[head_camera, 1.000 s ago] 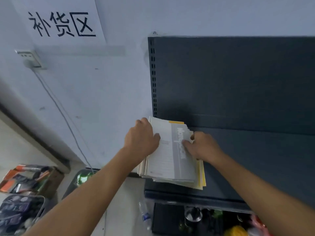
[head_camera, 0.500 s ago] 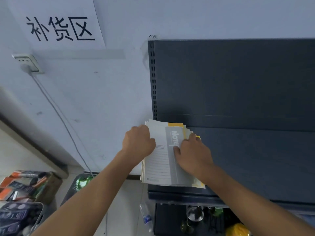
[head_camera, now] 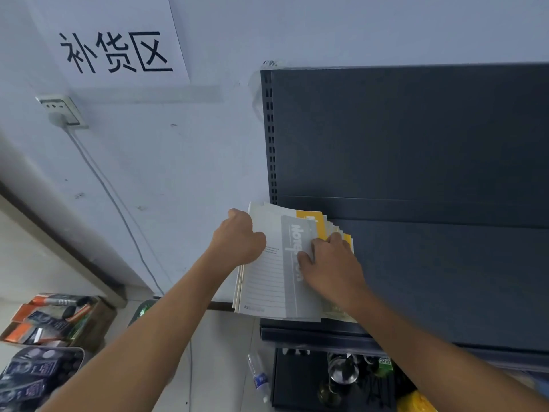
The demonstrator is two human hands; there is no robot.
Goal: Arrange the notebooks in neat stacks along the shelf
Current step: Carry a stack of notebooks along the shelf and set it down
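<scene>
Lying at the left end of the dark shelf (head_camera: pixel 445 278), the stack of notebooks (head_camera: pixel 267 281) overhangs the shelf's left edge slightly and sits unevenly, its upper sheets fanned toward the back right. The top cover is white with ruled lines and a grey band (lettering partly covered). Yellow covers (head_camera: pixel 309 221) show beneath at the far edge.

The left hand (head_camera: pixel 239 243) is curled against the stack's left side, knuckles up, thumb pressing onto the top cover; the fingers are tucked out of sight, so whether they reach under the stack cannot be told. The right hand (head_camera: pixel 329 264) lies flat and spread on the grey band, fingertips (head_camera: pixel 303 257) pressing down on the cover, gripping nothing.

A paper sign (head_camera: pixel 116 52) hangs on the wall to the left, above a socket (head_camera: pixel 61 110) with a cable. Boxes of goods (head_camera: pixel 44 322) sit on the floor below.
</scene>
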